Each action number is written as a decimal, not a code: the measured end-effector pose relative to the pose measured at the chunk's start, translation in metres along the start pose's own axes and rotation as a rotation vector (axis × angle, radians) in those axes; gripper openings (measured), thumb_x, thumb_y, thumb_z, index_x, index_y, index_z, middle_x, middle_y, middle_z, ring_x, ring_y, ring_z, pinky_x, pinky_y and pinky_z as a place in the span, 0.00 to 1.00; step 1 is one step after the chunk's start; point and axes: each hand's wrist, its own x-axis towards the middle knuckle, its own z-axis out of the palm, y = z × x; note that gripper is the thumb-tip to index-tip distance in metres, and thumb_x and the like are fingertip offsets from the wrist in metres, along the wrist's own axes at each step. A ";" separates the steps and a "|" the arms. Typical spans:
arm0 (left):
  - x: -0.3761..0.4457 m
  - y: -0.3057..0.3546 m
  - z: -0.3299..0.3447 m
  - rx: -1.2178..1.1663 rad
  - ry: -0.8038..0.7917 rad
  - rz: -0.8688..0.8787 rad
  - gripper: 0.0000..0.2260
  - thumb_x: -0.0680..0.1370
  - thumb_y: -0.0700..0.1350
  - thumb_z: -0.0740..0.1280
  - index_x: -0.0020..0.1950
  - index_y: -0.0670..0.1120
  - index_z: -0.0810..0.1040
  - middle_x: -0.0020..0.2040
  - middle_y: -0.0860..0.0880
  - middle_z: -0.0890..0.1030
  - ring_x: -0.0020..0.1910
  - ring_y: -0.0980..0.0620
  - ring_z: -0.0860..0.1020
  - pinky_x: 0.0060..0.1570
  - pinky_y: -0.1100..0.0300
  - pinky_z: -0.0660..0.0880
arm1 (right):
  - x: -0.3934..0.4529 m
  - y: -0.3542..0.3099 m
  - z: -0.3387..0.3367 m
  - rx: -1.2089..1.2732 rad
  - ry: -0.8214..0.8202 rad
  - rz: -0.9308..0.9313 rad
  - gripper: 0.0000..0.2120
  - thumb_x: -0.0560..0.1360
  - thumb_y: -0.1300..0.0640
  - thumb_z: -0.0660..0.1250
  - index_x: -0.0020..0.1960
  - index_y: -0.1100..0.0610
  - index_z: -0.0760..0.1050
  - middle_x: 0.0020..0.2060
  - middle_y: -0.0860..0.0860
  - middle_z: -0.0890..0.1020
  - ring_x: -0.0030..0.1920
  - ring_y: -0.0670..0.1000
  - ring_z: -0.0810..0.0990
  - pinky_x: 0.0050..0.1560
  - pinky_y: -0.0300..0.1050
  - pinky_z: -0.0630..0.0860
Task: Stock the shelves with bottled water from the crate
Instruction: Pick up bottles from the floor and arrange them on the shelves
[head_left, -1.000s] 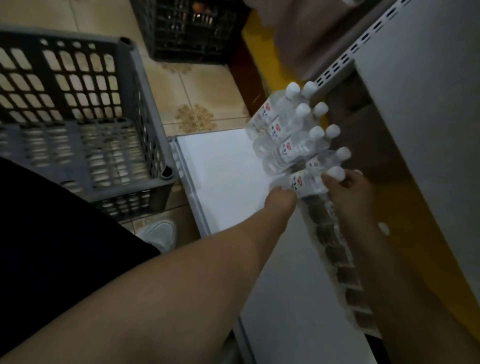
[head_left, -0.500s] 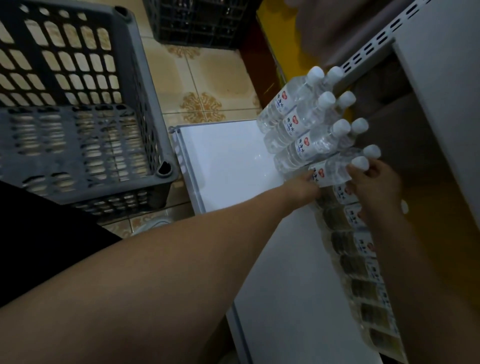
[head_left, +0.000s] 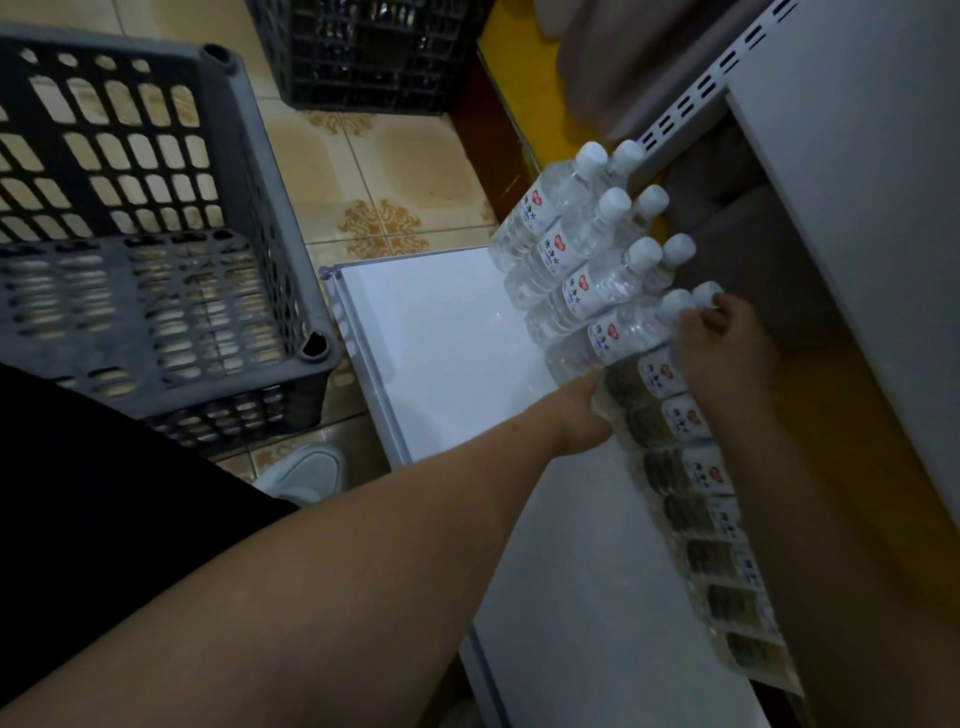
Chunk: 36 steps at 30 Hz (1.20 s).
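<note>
Grey crate (head_left: 156, 291) empty; both hands, left (head_left: 584, 413), right (head_left: 724, 351), grip one shelf bottle (head_left: 618, 335).

Clear glossy plastic water bottles (head_left: 582, 249) w/ matt white plastic caps and glossy white paper-look labels. White shelf board (head_left: 447, 343) – smooth, semi-gloss, prob. painted metal. Grey slotted plastic crate (head_left: 260, 218) – matt, dusty-looking. Black plastic lattice crate (head_left: 363, 57), matt. Beige patterned floor tiles (head_left: 395, 171), smooth w/ slight sheen. White perforated upright strip (head_left: 691, 104) – painted metal.
</note>
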 end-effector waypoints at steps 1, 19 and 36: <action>-0.004 -0.001 0.004 0.062 -0.008 -0.013 0.31 0.80 0.41 0.63 0.80 0.47 0.53 0.78 0.44 0.59 0.76 0.44 0.61 0.72 0.55 0.60 | -0.007 -0.002 -0.005 -0.023 -0.013 -0.034 0.24 0.80 0.46 0.62 0.71 0.57 0.68 0.63 0.55 0.77 0.63 0.55 0.76 0.64 0.55 0.73; -0.234 0.118 0.102 0.946 -0.114 0.412 0.22 0.81 0.54 0.58 0.74 0.49 0.68 0.73 0.43 0.68 0.69 0.42 0.68 0.68 0.50 0.67 | -0.243 -0.011 -0.219 0.063 0.117 0.225 0.33 0.79 0.34 0.51 0.79 0.49 0.56 0.78 0.51 0.60 0.76 0.56 0.61 0.76 0.50 0.58; -0.444 -0.003 0.419 1.426 -0.971 0.509 0.27 0.82 0.55 0.58 0.79 0.47 0.57 0.75 0.43 0.63 0.70 0.44 0.67 0.69 0.53 0.66 | -0.615 0.199 -0.349 0.035 0.288 0.654 0.29 0.82 0.39 0.50 0.74 0.58 0.66 0.71 0.58 0.71 0.70 0.58 0.70 0.65 0.48 0.67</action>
